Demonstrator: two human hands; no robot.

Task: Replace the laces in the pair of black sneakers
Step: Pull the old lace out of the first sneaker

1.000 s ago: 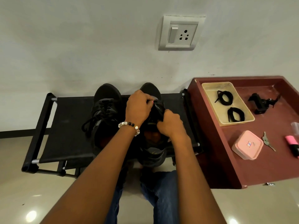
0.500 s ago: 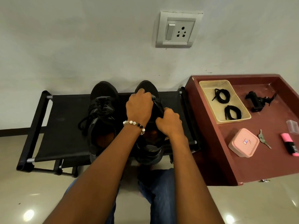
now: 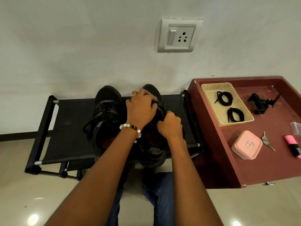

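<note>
Head view, looking down: two black sneakers side by side on a black fabric worktop set against a pale wall. Left hand, beaded bracelet at the wrist, curled over the tongue area of the right sneaker, fingers bent down onto its upper and gripping dark material there; whether lace or tongue cannot be told. Right hand just nearer and to the right of those fingers, clenched on the same sneaker's upper, knuckles up, pinching black material at the throat. Left sneaker immediately left of the left-hand fingers, untouched, its black lace loose and trailing toward the worktop's near-left. Right of both hands, well apart from the fingers, a maroon tray carrying a yellowish shallow bin with two coiled black laces inside, one behind the other. Farther right of the bin, a small black clamp-like gadget. Nearer on the tray, a pink lidded box, a key beside it, a pink highlighter at the frame's right edge. Above the fingers on the wall, a switch-and-socket plate. Below the hands, blue-jeaned knees over a glossy tiled floor.
</note>
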